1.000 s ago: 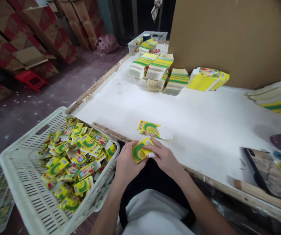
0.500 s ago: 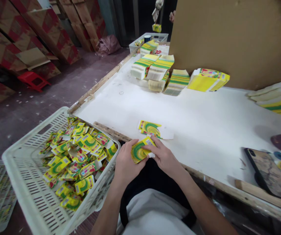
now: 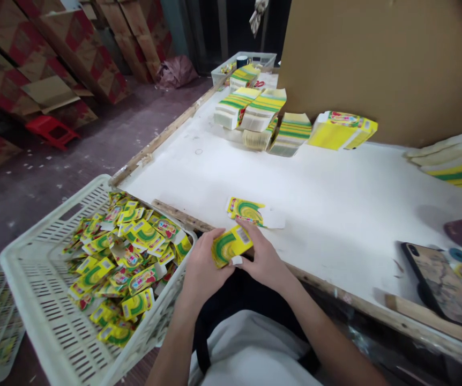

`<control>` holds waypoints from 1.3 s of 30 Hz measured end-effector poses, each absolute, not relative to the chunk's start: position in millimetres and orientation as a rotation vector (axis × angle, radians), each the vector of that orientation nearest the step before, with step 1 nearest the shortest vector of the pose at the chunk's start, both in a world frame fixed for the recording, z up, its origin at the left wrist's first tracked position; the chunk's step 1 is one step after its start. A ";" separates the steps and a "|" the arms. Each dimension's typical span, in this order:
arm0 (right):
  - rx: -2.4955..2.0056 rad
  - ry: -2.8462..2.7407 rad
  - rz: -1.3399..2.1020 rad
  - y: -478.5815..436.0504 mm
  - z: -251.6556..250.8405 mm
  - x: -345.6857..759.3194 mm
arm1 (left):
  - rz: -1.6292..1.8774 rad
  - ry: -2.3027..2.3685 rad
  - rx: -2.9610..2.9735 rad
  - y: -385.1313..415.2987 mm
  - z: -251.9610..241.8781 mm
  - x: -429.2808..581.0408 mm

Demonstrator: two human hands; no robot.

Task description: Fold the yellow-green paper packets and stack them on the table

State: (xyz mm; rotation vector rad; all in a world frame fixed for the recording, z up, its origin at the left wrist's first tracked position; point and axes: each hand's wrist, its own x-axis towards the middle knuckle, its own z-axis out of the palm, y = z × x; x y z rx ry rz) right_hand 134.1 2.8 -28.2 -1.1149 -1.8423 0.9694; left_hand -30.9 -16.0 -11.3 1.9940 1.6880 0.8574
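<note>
- Held carton: a small yellow-and-green carton (image 3: pixel 231 245) is held between both hands at the near edge of the white table (image 3: pixel 174 171), slightly tilted, with its barcode towards the right.
- Left hand (image 3: pixel 205 265): its fingers and thumb are closed around the carton's left end.
- Right hand (image 3: pixel 263 252): the right end is gripped between thumb and fingers; whether the white patch at the thumb is a flap or a covering cannot be told.
- Second carton (image 3: pixel 249 210): it is laid on the table just beyond the right fingertips, its white flap extended to the right; contact cannot be judged.
- Basket (image 3: pixel 56 305): to the left, a heap of similar cartons (image 3: pixel 146 236) is contained.
- Stacks (image 3: pixel 263 110): striped yellow-and-green pieces are set towards the far side of the table.
- Step in hand (judged): the carton's right end appears to be worked or pressed into shape.
- Next move (judged): steady support from the left hand and light, even thumb pressure are called for, so that the thin walls are not crushed.
</note>
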 end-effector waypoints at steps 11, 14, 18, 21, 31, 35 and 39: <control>-1.953 -1.919 0.369 50.4 -51.3 151.9 | 1.140 2.415 1.594 -12.1 -11.6 -119.7; -1.987 -1.896 0.364 49.4 -51.9 147.7 | 1.107 2.131 1.631 -9.8 -20.5 -94.2; -1.993 -1.849 0.374 48.0 -49.6 146.8 | 1.078 1.861 1.622 -8.6 -21.2 -64.2; -1.968 -1.794 0.412 48.3 -49.2 148.5 | 1.078 1.708 1.574 -10.4 -18.7 -52.4; -1.447 -1.668 1.029 15.5 -26.4 145.6 | 1.351 1.233 0.986 -13.2 -26.0 -12.6; -1.235 -1.542 1.323 -5.7 -15.8 122.5 | 1.615 0.960 0.786 -12.1 -12.8 -4.6; -1.113 -1.285 1.419 -10.6 -16.9 108.6 | 1.588 0.902 0.904 -10.3 -5.4 -5.6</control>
